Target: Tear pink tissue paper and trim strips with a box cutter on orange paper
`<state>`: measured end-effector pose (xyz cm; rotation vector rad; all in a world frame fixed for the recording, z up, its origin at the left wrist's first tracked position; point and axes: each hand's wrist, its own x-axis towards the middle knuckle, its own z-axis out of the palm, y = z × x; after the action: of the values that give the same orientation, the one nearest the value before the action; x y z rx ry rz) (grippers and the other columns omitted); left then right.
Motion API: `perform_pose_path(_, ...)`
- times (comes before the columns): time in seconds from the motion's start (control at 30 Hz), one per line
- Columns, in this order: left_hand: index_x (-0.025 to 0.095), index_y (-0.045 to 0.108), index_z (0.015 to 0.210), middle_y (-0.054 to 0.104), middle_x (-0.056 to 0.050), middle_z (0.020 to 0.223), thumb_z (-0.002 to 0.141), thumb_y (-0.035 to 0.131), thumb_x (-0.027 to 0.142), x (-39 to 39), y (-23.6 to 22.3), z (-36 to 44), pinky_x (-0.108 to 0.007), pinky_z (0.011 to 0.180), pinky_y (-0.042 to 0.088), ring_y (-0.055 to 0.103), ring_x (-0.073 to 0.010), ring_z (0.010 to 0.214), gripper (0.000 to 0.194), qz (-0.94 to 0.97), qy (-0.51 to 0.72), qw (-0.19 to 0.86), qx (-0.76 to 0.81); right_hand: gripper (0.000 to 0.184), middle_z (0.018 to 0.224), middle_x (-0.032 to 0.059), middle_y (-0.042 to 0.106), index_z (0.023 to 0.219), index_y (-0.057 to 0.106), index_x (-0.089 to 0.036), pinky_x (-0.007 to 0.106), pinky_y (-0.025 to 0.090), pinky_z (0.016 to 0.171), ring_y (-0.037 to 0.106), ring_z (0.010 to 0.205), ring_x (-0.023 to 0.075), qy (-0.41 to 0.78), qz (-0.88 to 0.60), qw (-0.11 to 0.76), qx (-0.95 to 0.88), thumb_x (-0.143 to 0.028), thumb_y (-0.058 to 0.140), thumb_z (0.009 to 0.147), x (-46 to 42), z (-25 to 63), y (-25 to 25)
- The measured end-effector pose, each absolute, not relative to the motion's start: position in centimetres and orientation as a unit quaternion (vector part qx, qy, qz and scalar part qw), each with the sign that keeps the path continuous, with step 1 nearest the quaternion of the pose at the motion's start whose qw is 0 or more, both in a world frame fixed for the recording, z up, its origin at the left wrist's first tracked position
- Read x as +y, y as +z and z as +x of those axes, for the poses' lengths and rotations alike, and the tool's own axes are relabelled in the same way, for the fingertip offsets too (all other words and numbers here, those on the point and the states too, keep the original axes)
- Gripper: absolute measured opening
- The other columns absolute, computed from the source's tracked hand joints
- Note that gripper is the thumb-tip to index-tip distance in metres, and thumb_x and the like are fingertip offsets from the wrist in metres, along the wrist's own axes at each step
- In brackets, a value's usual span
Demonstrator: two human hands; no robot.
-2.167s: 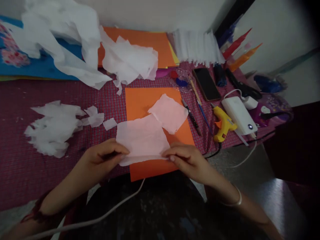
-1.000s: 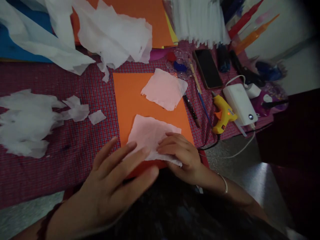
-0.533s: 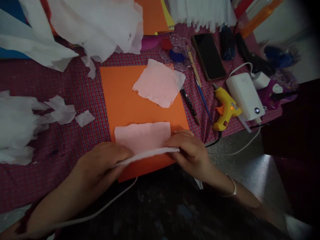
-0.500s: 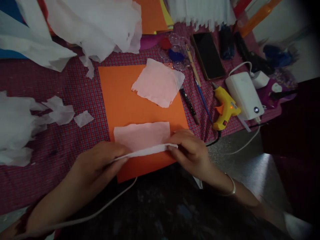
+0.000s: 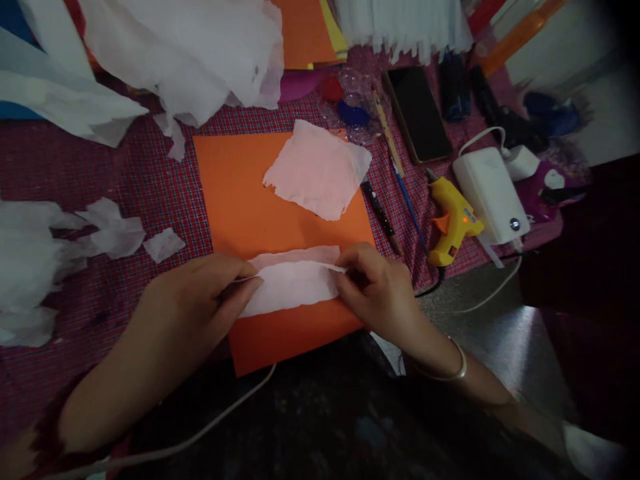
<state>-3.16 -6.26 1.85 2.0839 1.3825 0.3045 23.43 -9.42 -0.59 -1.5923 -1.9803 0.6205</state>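
Note:
A thin piece of tissue paper (image 5: 295, 287) with pleated folds is stretched between my two hands, over an orange sheet of paper (image 5: 235, 200). My left hand (image 5: 200, 300) pinches its left end between thumb and fingers. At the right end, my right hand (image 5: 375, 287) grips the same fold in a pinch. Part of the tissue stands up as a ridge, with a flat strip behind it. Higher on the orange sheet lies a second, loose tissue piece (image 5: 317, 170), untouched and with ragged edges.
Torn tissue (image 5: 30, 267) lies on the checked cloth at left; larger crumpled tissue (image 5: 200, 53) is at the back. On the right are a pencil (image 5: 383, 217), a paintbrush (image 5: 407, 200), a phone (image 5: 417, 113), a yellow glue gun (image 5: 453, 220) and a white power bank (image 5: 493, 193).
The tissue went from lying flat, with my left hand spread over it, to being pinched at both ends. Its folded ridge has since risen away from me, narrowing the strip behind.

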Motion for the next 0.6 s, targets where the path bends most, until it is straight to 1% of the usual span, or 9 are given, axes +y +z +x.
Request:
perform_pose_path(0.1,0.023,0.066,0.084,0.071,-0.003,0.084,0.097,0.049,0.038,-4.9,1.9,-2.6,-0.031,0.067,0.047,0.067,-0.0212,0.076,0.026,0.807,0.087,0.296,0.504,0.007,0.069,-0.0009,0.068,0.087,0.059,-0.022,0.025,0.040,0.055,0.062,0.058,0.0128,0.213,-0.596,0.247,-0.734,-0.017,0.054,0.088,-9.1,23.4,-0.7)
perform_pose_path(0.23,0.023,0.063,0.085,0.069,-0.003,0.081,0.096,0.046,0.038,-4.2,1.6,-2.3,-0.032,0.067,0.045,0.065,-0.0214,0.074,0.026,0.810,0.063,0.294,0.503,0.008,0.070,0.0003,0.069,0.091,0.060,-0.022,0.026,0.039,0.056,0.064,0.060,0.0146,0.208,-0.606,0.216,-0.737,-0.018,0.054,0.088,-8.4,23.4,-0.9)
perform_pose_path(0.4,0.023,0.063,0.086,0.069,-0.003,0.079,0.098,0.046,0.038,-4.4,1.1,-2.5,-0.031,0.066,0.043,0.065,-0.0207,0.071,0.026,0.801,0.073,0.297,0.514,0.009,0.072,0.0025,0.072,0.095,0.063,-0.021,0.027,0.039,0.057,0.065,0.061,0.0164,0.231,-0.620,0.147,-0.736,-0.018,0.056,0.090,-7.1,23.1,-0.4)
perform_pose_path(0.47,0.022,0.065,0.091,0.071,-0.004,0.084,0.098,0.048,0.039,-4.4,0.7,-2.7,-0.032,0.068,0.046,0.067,-0.0221,0.075,0.024,0.802,0.073,0.296,0.513,0.010,0.071,0.0034,0.072,0.098,0.064,-0.020,0.028,0.037,0.056,0.065,0.060,0.0173,0.236,-0.628,0.109,-0.734,-0.019,0.058,0.090,-6.8,22.8,-0.1)
perform_pose_path(0.53,0.022,0.066,0.100,0.073,-0.007,0.094,0.097,0.051,0.040,-4.2,0.3,-2.8,-0.033,0.073,0.048,0.069,-0.0246,0.084,0.023,0.808,0.074,0.293,0.506,0.012,0.072,0.0042,0.073,0.100,0.065,-0.020,0.028,0.036,0.056,0.064,0.060,0.0178,0.237,-0.630,0.080,-0.735,-0.020,0.058,0.091,-6.6,22.6,0.1)
perform_pose_path(0.6,0.022,0.065,0.109,0.072,-0.009,0.105,0.097,0.052,0.039,-3.9,-0.1,-2.9,-0.035,0.076,0.050,0.070,-0.0261,0.090,0.024,0.817,0.073,0.284,0.496,0.012,0.074,0.0042,0.073,0.102,0.065,-0.020,0.029,0.035,0.057,0.063,0.061,0.0180,0.227,-0.633,0.068,-0.737,-0.022,0.058,0.093,-6.5,22.8,0.1)
